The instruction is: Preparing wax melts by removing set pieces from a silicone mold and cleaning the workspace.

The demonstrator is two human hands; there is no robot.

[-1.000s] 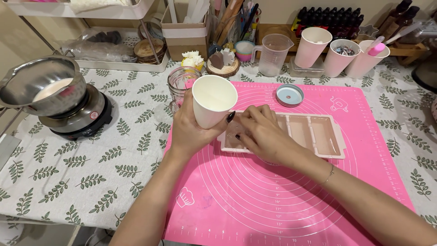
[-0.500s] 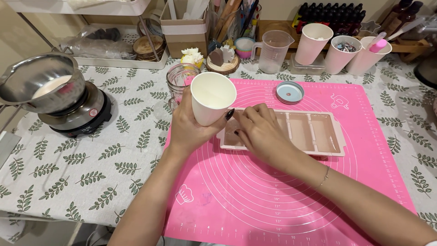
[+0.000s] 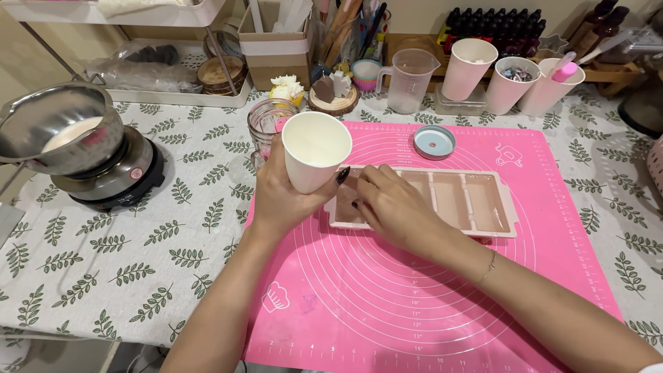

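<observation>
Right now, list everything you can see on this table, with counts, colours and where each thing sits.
paper cup: one, white, held tilted above the mat's left part
mould tray: one, pale pink, four compartments, on the mat
silicone mat: one, pink, table centre
jar lid: one, blue-rimmed, mat's far edge
glass jar: one, clear, behind the cup
melting pot: one, steel, on the hot plate
hot plate: one, black, far left
measuring jug: one, clear, at back
pink cups: three, back right
left hand: holds the cup
right hand: on the tray's left end
</observation>
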